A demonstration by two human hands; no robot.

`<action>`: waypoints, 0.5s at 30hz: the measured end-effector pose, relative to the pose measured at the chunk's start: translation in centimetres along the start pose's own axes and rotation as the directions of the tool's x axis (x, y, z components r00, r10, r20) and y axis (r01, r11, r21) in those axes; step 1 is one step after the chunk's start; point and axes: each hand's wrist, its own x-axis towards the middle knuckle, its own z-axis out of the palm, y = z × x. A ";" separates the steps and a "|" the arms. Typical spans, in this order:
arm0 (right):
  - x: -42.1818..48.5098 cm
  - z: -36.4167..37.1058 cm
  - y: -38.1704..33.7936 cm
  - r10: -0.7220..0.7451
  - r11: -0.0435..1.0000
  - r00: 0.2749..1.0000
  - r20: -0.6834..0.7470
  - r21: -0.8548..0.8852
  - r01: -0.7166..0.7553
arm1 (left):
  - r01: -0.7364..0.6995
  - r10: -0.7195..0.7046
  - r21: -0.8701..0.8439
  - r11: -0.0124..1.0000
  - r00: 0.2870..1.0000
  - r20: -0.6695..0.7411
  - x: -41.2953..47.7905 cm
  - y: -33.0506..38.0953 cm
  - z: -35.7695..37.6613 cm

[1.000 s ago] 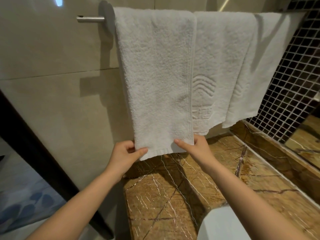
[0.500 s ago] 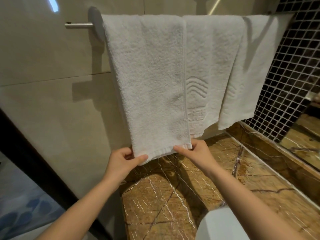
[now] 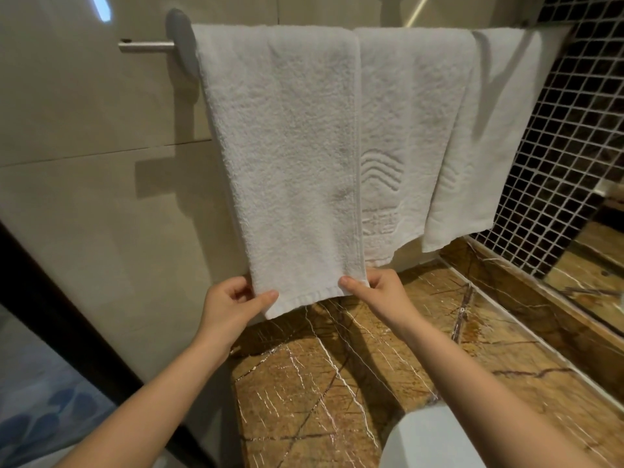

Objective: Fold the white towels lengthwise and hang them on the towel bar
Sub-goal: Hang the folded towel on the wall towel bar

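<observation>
Three white towels hang folded over the metal towel bar (image 3: 145, 46) on the beige wall. The left towel (image 3: 287, 157) hangs in front. My left hand (image 3: 229, 307) pinches its lower left corner with thumb on the front. My right hand (image 3: 378, 292) pinches its lower right corner. The middle towel (image 3: 405, 130) shows an embossed wave mark and is partly covered by the left one. The right towel (image 3: 489, 136) hangs beside the mosaic wall.
A brown marble counter (image 3: 337, 383) runs below the towels. A white basin rim (image 3: 429, 440) shows at the bottom. Dark mosaic tiles (image 3: 567, 157) and a mirror edge (image 3: 594, 265) stand at the right. A dark door frame (image 3: 50, 315) slants at the left.
My view has shifted slightly; both hands keep pinching the bottom corners of the left towel, and the hem sits a little straighter than one second ago.
</observation>
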 end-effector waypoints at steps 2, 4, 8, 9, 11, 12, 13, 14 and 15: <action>0.2 0.0 0.0 0.009 0.999 1.000 -0.014 -0.033 -0.009 | -0.009 0.009 -0.010 1.000 1.000 0.004 0.2 0.0 0.0; 0.4 0.1 0.0 -0.005 0.998 1.000 -0.024 -0.058 0.004 | -0.018 0.019 -0.017 1.000 1.000 0.008 0.3 0.0 0.0; 0.3 0.6 -0.2 -0.025 0.998 0.997 -0.068 -0.051 0.021 | -0.018 0.018 -0.031 0.999 1.000 0.010 0.0 -0.3 -0.1; 0.2 0.7 -0.3 -0.035 0.998 0.995 -0.095 -0.057 0.030 | -0.025 0.025 -0.034 0.999 1.000 0.002 -0.1 -0.3 0.0; 0.1 0.7 -0.9 -0.046 0.997 0.989 -0.138 -0.063 0.038 | -0.034 0.032 -0.043 0.999 0.999 -0.035 0.0 -0.2 0.1; 0.1 0.8 -1.3 -0.047 0.997 0.985 -0.167 -0.067 0.036 | -0.025 0.022 -0.051 0.998 0.998 -0.059 0.0 -0.1 0.3; 0.2 0.7 -1.7 -0.024 0.999 0.981 -0.193 -0.040 0.017 | -0.011 0.007 -0.056 0.998 0.997 -0.076 0.0 -0.1 0.4; 0.4 0.5 -2.0 0.016 0.999 0.979 -0.205 0.031 -0.010 | 0.008 -0.013 -0.060 0.998 0.997 -0.080 0.0 -0.1 0.5; 0.6 0.4 -2.4 0.059 0.994 0.977 -0.203 0.105 -0.038 | 0.027 -0.032 -0.064 0.998 0.997 -0.071 0.0 -0.1 0.6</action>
